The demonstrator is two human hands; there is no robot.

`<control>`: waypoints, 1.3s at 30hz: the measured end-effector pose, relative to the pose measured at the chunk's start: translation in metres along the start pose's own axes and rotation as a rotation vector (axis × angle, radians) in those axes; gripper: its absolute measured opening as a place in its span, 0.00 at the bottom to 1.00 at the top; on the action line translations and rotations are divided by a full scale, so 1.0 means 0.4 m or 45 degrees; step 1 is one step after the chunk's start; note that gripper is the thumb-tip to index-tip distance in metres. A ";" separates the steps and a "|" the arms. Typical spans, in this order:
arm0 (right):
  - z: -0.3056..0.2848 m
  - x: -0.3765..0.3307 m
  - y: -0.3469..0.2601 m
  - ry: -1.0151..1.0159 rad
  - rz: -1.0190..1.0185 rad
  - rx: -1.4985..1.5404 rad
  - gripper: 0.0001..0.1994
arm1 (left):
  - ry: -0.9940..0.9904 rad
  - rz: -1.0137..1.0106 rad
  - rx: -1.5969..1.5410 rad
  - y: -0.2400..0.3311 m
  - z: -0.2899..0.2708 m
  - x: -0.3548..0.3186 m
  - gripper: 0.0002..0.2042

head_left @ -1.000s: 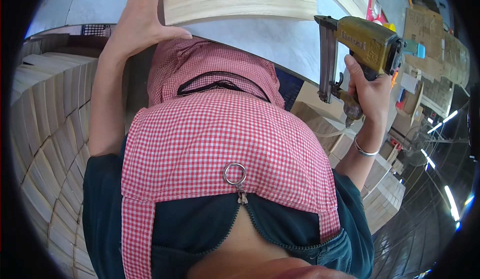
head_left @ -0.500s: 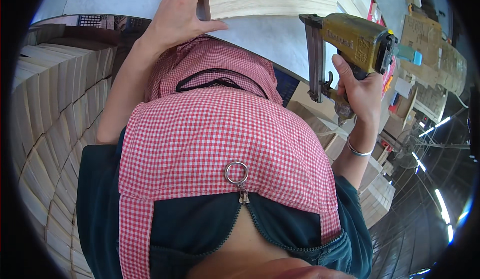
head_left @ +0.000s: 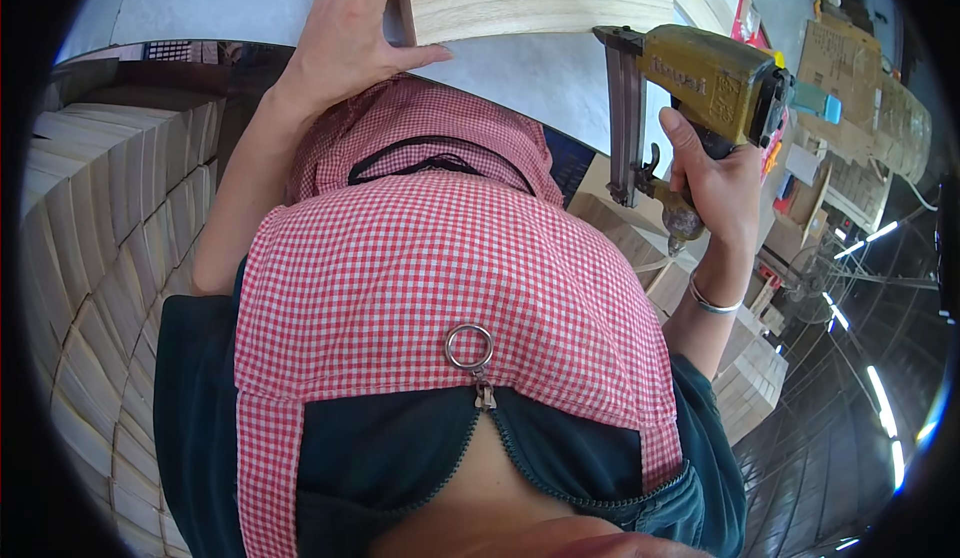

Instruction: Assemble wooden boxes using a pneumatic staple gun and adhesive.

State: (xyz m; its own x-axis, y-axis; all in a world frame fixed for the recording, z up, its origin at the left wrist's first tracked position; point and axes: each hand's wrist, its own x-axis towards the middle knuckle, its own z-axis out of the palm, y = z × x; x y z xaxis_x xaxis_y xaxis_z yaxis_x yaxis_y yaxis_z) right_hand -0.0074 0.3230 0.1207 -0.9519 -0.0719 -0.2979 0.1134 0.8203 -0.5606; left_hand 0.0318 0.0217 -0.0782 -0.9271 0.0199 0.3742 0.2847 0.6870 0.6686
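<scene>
My left hand (head_left: 350, 43) is at the left end of a pale wooden board (head_left: 540, 0), around its brown end piece (head_left: 406, 13). The thumb stretches to the right along the near side, and the fingertips run out of the picture at the top. In my right hand (head_left: 720, 183) is a yellow and black nail gun (head_left: 705, 73), its handle wrapped by my fingers and its long grey magazine hanging down on the left. The gun's nose lies close to the board's near edge; whether they touch I cannot tell.
A light grey worktable (head_left: 520, 73) carries the board. Tall stacks of wooden pieces (head_left: 110, 228) stand on my left. More stacked wood (head_left: 745, 388) and a cardboard box (head_left: 840, 83) are at the right. A checked apron (head_left: 450, 278) covers my front, close to the table edge.
The board and my left hand sit very slightly higher in the picture. Both hands keep the same hold, and the nail gun has barely shifted.
</scene>
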 end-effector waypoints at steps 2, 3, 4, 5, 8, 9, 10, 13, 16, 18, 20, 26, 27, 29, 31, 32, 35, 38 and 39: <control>0.003 -0.007 -0.034 -0.014 0.069 -0.123 0.16 | -0.010 -0.020 -0.019 -0.002 -0.004 -0.005 0.56; 0.005 -0.011 -0.050 -0.022 0.103 -0.183 0.16 | -0.015 -0.030 -0.027 -0.003 -0.007 -0.008 0.56; 0.008 -0.015 -0.059 -0.031 0.136 -0.242 0.16 | -0.021 -0.041 -0.034 -0.004 -0.010 -0.011 0.56; 0.014 -0.019 -0.063 -0.035 0.131 -0.241 0.16 | -0.019 -0.044 -0.028 -0.009 -0.017 -0.017 0.56; 0.021 -0.022 -0.061 0.037 -0.099 -0.314 0.16 | -0.041 -0.072 -0.055 -0.022 -0.024 -0.023 0.58; 0.028 -0.022 -0.064 0.056 -0.177 -0.335 0.16 | -0.049 -0.086 -0.061 -0.024 -0.027 -0.026 0.58; 0.040 -0.025 -0.069 0.041 -0.188 -0.328 0.16 | -0.048 -0.100 -0.046 -0.025 -0.031 -0.025 0.58; 0.055 -0.051 -0.096 0.011 -0.066 -0.237 0.17 | -0.312 -0.295 -0.066 -0.003 -0.036 -0.005 0.58; 0.083 -0.065 -0.110 -0.053 -0.079 -0.184 0.18 | -0.424 -0.386 -0.035 0.020 -0.043 0.016 0.58; 0.108 -0.075 -0.114 -0.131 -0.167 -0.131 0.19 | -0.491 -0.407 0.040 0.029 -0.049 0.028 0.58; 0.119 -0.079 -0.118 -0.175 -0.213 -0.107 0.20 | -0.522 -0.423 0.076 0.021 -0.048 0.021 0.58; 0.141 -0.088 -0.127 -0.196 -0.193 -0.156 0.22 | -0.143 -0.168 -0.089 -0.022 -0.004 -0.013 0.58; 0.143 -0.088 -0.130 -0.204 -0.166 -0.149 0.23 | -0.223 -0.233 -0.107 -0.017 -0.008 -0.009 0.58; 0.146 -0.088 -0.135 -0.220 -0.114 -0.133 0.23 | -0.383 -0.362 -0.143 -0.008 -0.015 0.000 0.58; 0.153 -0.095 -0.133 -0.197 -0.097 -0.125 0.23 | -0.374 -0.340 -0.104 -0.001 -0.023 0.003 0.58; 0.156 -0.100 -0.130 -0.174 -0.081 -0.118 0.23 | -0.364 -0.318 -0.065 0.002 -0.027 0.004 0.59; 0.160 -0.105 -0.130 -0.127 -0.056 -0.099 0.23 | -0.338 -0.273 0.021 0.002 -0.035 0.009 0.59; 0.154 -0.096 -0.131 -0.122 -0.173 -0.112 0.23 | -0.178 -0.125 0.002 -0.009 -0.031 0.003 0.59; 0.155 -0.093 -0.134 -0.120 -0.215 -0.116 0.23 | -0.123 -0.077 -0.002 -0.012 -0.033 0.002 0.59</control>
State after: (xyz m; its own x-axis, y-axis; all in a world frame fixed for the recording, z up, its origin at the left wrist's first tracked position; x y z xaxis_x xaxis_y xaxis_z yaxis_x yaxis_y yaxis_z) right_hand 0.0397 0.2465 0.1140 -0.9237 -0.2621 -0.2793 -0.0757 0.8397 -0.5378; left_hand 0.0329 0.0087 -0.0726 -0.9617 0.0487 0.2697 0.2281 0.6878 0.6891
